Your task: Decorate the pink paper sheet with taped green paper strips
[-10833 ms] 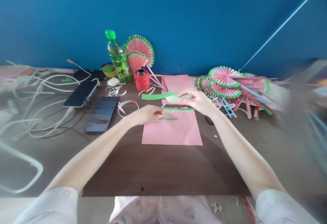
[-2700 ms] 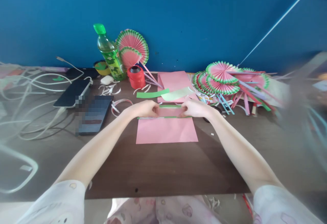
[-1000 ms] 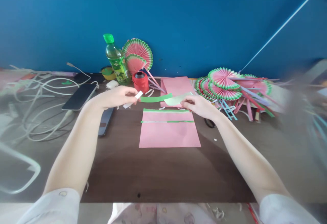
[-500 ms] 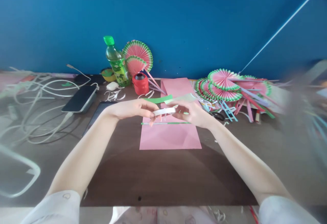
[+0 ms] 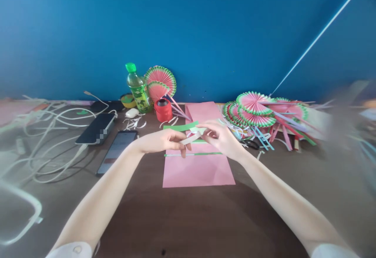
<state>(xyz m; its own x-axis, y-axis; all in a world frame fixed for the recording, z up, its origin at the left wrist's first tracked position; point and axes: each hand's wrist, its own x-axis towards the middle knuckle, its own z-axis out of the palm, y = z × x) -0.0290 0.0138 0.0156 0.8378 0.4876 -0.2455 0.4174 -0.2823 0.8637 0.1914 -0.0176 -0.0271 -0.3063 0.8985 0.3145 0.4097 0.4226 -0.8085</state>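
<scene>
A narrow white roll of tape point(image 5: 190, 138) is held above a sheet of pink paper point(image 5: 198, 173). My left hand point(image 5: 167, 140) grips the roll's left side between thumb and fingers. On the other side, the fingers of my right hand point(image 5: 221, 137) are pinched at the roll's right edge, where a pale bit shows. Beneath the hands, a green paper strip point(image 5: 179, 126) lies across the pink sheet. Lower down, a thin green and white strip point(image 5: 188, 155) crosses it too. My right hand partly hides the sheet's far half.
Pink and green pleated paper fans point(image 5: 254, 109) are piled at the right with coloured strips. A green-capped bottle point(image 5: 138, 93) and a red container point(image 5: 163, 111) stand at the back. To the left lie a phone point(image 5: 117, 152), a black device point(image 5: 96, 128) and white cables point(image 5: 53, 132).
The tape roll has tilted, its right end now higher, and my right hand's fingers have shifted on its edge. The whole scene sits lower in view as the head camera tipped up.
</scene>
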